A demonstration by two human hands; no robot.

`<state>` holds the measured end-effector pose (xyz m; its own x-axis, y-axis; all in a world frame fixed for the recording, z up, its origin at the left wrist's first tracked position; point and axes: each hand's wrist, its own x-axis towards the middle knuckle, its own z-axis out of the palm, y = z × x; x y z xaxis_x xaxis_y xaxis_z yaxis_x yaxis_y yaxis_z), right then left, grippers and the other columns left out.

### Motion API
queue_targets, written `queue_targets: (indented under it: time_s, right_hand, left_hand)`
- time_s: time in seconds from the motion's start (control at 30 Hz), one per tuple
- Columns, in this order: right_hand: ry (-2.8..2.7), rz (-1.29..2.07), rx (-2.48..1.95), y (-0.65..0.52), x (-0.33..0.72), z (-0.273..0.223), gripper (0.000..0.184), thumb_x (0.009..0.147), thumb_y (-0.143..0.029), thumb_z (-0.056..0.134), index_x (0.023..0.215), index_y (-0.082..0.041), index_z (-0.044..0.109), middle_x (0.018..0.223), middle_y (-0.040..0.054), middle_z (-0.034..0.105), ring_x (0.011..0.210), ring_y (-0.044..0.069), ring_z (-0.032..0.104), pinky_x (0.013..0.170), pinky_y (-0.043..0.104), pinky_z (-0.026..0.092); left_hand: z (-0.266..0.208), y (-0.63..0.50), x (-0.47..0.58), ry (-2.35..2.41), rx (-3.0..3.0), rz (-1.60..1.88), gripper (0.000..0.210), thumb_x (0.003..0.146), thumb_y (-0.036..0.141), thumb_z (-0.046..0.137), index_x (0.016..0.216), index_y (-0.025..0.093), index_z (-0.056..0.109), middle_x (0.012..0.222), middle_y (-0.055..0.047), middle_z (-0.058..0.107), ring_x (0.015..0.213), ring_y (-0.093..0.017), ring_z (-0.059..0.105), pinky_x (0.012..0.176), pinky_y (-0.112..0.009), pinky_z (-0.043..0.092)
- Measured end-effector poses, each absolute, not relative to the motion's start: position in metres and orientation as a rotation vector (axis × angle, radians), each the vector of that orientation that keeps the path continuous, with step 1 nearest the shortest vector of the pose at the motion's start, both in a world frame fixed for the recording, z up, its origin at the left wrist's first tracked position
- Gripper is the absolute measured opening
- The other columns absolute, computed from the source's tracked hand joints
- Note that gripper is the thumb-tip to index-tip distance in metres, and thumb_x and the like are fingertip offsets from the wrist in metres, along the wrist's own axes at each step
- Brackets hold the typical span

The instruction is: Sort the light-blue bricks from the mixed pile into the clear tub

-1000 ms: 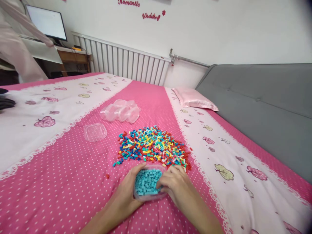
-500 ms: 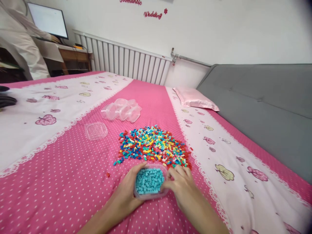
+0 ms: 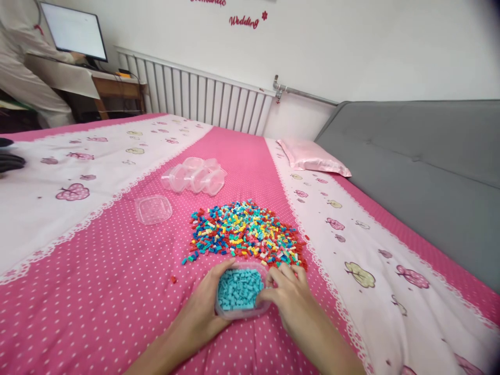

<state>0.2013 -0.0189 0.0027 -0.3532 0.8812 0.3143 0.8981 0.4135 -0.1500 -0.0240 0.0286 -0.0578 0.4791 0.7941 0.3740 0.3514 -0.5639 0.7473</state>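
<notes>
A clear plastic container (image 3: 242, 314) full of light blue toy bricks (image 3: 239, 289) rests on the pink dotted bedspread. My left hand (image 3: 207, 297) grips its left side, thumb below and fingers along the far rim. My right hand (image 3: 287, 289) is at the container's right edge, its fingers curled and its thumb reaching over the rim to the blue bricks. Whether the fingertips pinch the rim or a brick, I cannot make out. Just beyond both hands spreads a pile of mixed coloured bricks (image 3: 246, 232). A lone red brick (image 3: 174, 279) lies left of the container.
Several clear containers (image 3: 195, 176) stand grouped farther back, with a clear lid (image 3: 153, 209) to their left. A pink pillow (image 3: 312, 157) leans by the grey headboard (image 3: 414, 166). Black gloves (image 3: 11, 159) lie at the left edge. A person (image 3: 35, 67) stands beside a monitor (image 3: 74, 31).
My hands and the container stay nearly in place; the right thumb shifts very slightly left over the bricks. The person in the background has leaned and moved their arm at the desk.
</notes>
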Motion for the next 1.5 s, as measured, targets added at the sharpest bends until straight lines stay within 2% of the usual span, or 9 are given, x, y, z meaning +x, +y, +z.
queue_targets:
  time_s: [0.1, 0.2, 0.27, 0.4, 0.6, 0.8, 1.03, 1.23, 1.5]
  right_hand:
    - [-2.309, -0.022, -1.532, -0.021, 0.202, 0.01, 0.027, 0.089, -0.01, 0.07, 0.082, -0.035, 0.076, 0.089, 0.0007, 0.065, 0.088, 0.021, 0.054, 0.081, 0.04, 0.029]
    - [-2.217, 0.097, -1.538, -0.022, 0.204, 0.021, 0.041, 0.088, 0.001, 0.064, 0.102, -0.036, 0.074, 0.092, -0.0007, 0.068, 0.089, 0.021, 0.056, 0.082, 0.038, 0.032]
    - [-2.119, 0.149, -1.57, -0.023, 0.204, 0.027, 0.039, 0.087, -0.001, 0.067, 0.109, -0.033, 0.072, 0.092, -0.0012, 0.069, 0.088, 0.021, 0.057, 0.081, 0.036, 0.035]
    - [-2.043, 0.192, -1.656, -0.023, 0.198, 0.033, 0.018, 0.086, -0.009, 0.074, 0.089, -0.027, 0.073, 0.084, -0.0007, 0.068, 0.086, 0.021, 0.056, 0.079, 0.033, 0.038]
    - [-2.152, 0.276, -1.64, -0.021, 0.191, 0.031, 0.018, 0.086, -0.006, 0.072, 0.079, -0.022, 0.069, 0.082, -0.0027, 0.068, 0.086, 0.019, 0.056, 0.081, 0.034, 0.035]
    - [-2.133, 0.268, -1.634, -0.022, 0.189, 0.026, 0.023, 0.084, -0.003, 0.073, 0.089, -0.025, 0.069, 0.089, -0.0033, 0.07, 0.088, 0.021, 0.056, 0.079, 0.034, 0.032]
    - [-2.057, 0.256, -1.63, -0.024, 0.184, 0.025, 0.015, 0.087, -0.009, 0.072, 0.084, -0.023, 0.071, 0.081, -0.0021, 0.069, 0.082, 0.02, 0.056, 0.078, 0.033, 0.032]
    - [-2.045, 0.273, -1.694, -0.023, 0.182, 0.024, 0.017, 0.083, -0.008, 0.076, 0.076, -0.024, 0.072, 0.074, -0.0011, 0.066, 0.079, 0.019, 0.056, 0.074, 0.031, 0.032]
    - [-2.077, 0.361, -1.727, -0.023, 0.188, 0.024, 0.019, 0.086, -0.009, 0.073, 0.083, -0.027, 0.074, 0.081, -0.0021, 0.067, 0.086, 0.019, 0.057, 0.079, 0.03, 0.035]
  left_hand:
    - [-0.057, 0.029, -0.024, 0.939, 2.127, 0.971, 0.082, 0.083, 0.043, 0.077, 0.147, 0.034, 0.027, 0.137, -0.009, 0.058, 0.123, -0.029, 0.061, 0.102, -0.042, 0.053]
    - [-0.056, 0.029, -0.024, 0.917, 2.125, 0.984, 0.082, 0.083, 0.041, 0.077, 0.147, 0.034, 0.027, 0.138, -0.008, 0.057, 0.124, -0.029, 0.06, 0.104, -0.042, 0.052]
    - [-0.056, 0.029, -0.024, 0.911, 2.117, 0.986, 0.083, 0.082, 0.04, 0.078, 0.147, 0.034, 0.028, 0.139, -0.008, 0.056, 0.125, -0.029, 0.059, 0.104, -0.041, 0.052]
    - [-0.058, 0.029, -0.023, 0.925, 2.116, 0.996, 0.083, 0.081, 0.04, 0.079, 0.147, 0.034, 0.028, 0.137, -0.008, 0.058, 0.123, -0.028, 0.061, 0.102, -0.042, 0.053]
    - [-0.058, 0.03, -0.024, 0.925, 2.152, 0.991, 0.083, 0.081, 0.038, 0.079, 0.147, 0.035, 0.027, 0.136, -0.007, 0.059, 0.121, -0.028, 0.062, 0.102, -0.042, 0.054]
    - [-0.054, 0.028, -0.024, 0.917, 2.166, 1.007, 0.082, 0.081, 0.04, 0.079, 0.146, 0.034, 0.029, 0.134, -0.007, 0.06, 0.118, -0.028, 0.063, 0.1, -0.041, 0.055]
    - [-0.055, 0.029, -0.023, 0.901, 2.147, 0.989, 0.082, 0.081, 0.04, 0.079, 0.145, 0.035, 0.028, 0.135, -0.007, 0.058, 0.12, -0.028, 0.062, 0.101, -0.042, 0.054]
    - [-0.055, 0.029, -0.023, 0.9, 2.151, 1.004, 0.083, 0.082, 0.041, 0.078, 0.146, 0.036, 0.027, 0.136, -0.007, 0.058, 0.121, -0.027, 0.062, 0.101, -0.041, 0.054]
    - [-0.055, 0.03, -0.023, 0.883, 2.147, 0.998, 0.083, 0.082, 0.043, 0.078, 0.146, 0.035, 0.026, 0.136, -0.007, 0.058, 0.122, -0.028, 0.061, 0.102, -0.043, 0.054]
